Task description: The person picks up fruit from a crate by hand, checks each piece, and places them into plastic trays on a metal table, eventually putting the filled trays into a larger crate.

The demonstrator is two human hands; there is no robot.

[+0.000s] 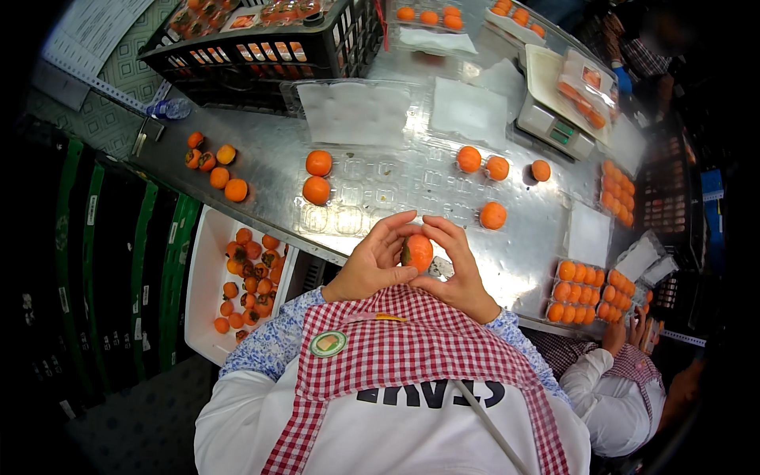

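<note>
An orange persimmon (417,252) is held in front of my chest, its darker stem side turned left. My left hand (370,257) is closed around it, thumb below and fingers above. My right hand (459,273) curves around the other side, its fingertips and thumb at the fruit's upper and lower edges, with a gap before the palm. Just beyond my hands lies a clear plastic tray (360,178) with two persimmons (317,176) in its left column. Another clear tray (443,186) to the right carries a few persimmons (493,215).
Loose persimmons (219,178) lie left on the metal table (273,146). A white bin (202,293) of persimmons stands below. Padded clear trays (356,111), a black crate (237,83) and a scale (558,131) are farther back. Filled packs (575,293) and a co-worker (613,388) are right.
</note>
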